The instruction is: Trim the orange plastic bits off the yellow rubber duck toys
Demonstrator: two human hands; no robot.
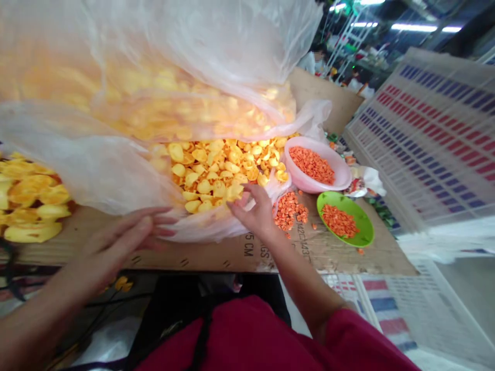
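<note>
Yellow cups lie in one plastic bag; one pink bowl and one green bowl hold orange pieces. Left hand: open; right hand: curled, grip indeterminable.

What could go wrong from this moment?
The loose orange pieces on the cardboard lie right beside the right hand and might get brushed around or scattered. Yellow cup-shaped pieces are heaped at the open mouth of the plastic bag, so some could tumble out. A bump to the green bowl might spill its orange contents.
</note>
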